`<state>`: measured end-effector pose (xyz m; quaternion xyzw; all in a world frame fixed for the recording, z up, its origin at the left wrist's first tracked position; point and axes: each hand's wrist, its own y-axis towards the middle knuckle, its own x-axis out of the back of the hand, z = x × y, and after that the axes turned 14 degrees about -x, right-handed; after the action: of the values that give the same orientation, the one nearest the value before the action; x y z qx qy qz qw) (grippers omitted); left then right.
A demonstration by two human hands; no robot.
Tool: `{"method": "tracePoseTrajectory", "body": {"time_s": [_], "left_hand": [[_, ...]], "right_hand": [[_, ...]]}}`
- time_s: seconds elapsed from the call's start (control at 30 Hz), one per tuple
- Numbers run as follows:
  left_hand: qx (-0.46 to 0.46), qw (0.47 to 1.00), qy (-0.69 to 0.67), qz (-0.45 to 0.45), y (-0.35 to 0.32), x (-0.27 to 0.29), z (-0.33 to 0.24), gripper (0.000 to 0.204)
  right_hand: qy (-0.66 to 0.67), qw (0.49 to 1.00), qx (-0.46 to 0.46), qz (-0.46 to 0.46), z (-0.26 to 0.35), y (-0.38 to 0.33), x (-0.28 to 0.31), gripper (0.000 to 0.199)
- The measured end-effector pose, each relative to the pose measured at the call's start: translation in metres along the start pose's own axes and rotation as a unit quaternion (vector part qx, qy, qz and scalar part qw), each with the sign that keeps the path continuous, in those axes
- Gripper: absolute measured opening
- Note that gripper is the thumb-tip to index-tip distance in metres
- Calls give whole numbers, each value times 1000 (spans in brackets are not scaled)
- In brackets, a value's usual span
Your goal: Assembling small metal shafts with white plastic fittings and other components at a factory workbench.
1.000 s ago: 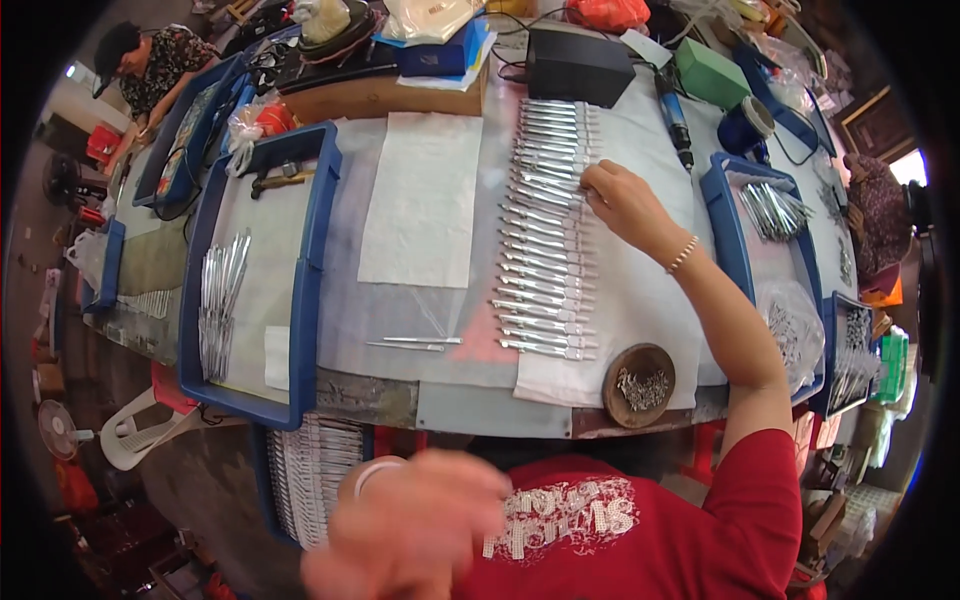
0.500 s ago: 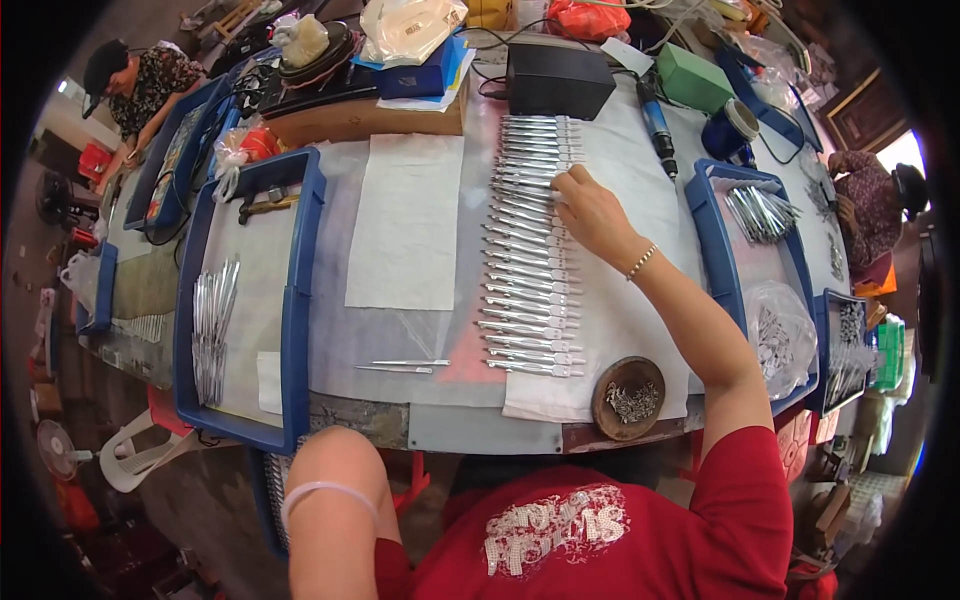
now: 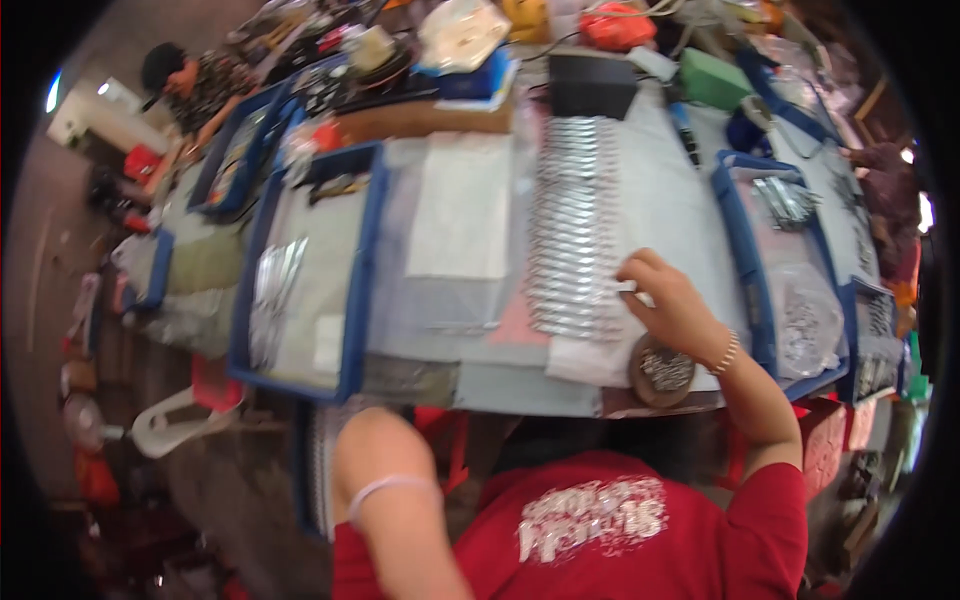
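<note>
Row of slim metal instruments on white cloth, long axes crosswise. Right hand nearer, just right of row's near half; fingertips narrow, seemingly pinching small pale piece. Left hand well left of row; fingers hidden, cannot tell.

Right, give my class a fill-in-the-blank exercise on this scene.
The person's hand beside the row of metal tools is the ____ one.
The bowl of small metal parts is ____ in shape.
The long tray left of the white sheet is ____.
The person's shirt is ____.

Missing words: right; round; blue; red.
</note>
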<state>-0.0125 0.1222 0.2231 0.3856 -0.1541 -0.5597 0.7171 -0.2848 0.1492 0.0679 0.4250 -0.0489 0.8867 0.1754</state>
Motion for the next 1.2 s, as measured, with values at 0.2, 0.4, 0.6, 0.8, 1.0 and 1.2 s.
{"method": "tracePoseTrajectory", "body": {"time_s": [0.2,0.4,0.6,0.8,1.0,1.2], "left_hand": [[-33,895,295,332,-58,44,-56,18],[560,568,324,508,-167,155,-64,21],[690,440,212,534,-193,206,-76,16],[689,419,148,572,-197,210,-70,16],[720,437,242,482,-185,217,-58,15],[719,611,314,108,-145,120,-36,39]], "right_hand": [[31,998,3,45,33,-56,7,18],[71,992,-40,94,25,-99,3,18],[101,984,-74,130,24,-115,-13,16],[77,982,-53,163,32,-120,-21,19],[65,983,-27,170,43,-118,-29,20],[262,945,-43,192,44,-104,-45,23]]}}
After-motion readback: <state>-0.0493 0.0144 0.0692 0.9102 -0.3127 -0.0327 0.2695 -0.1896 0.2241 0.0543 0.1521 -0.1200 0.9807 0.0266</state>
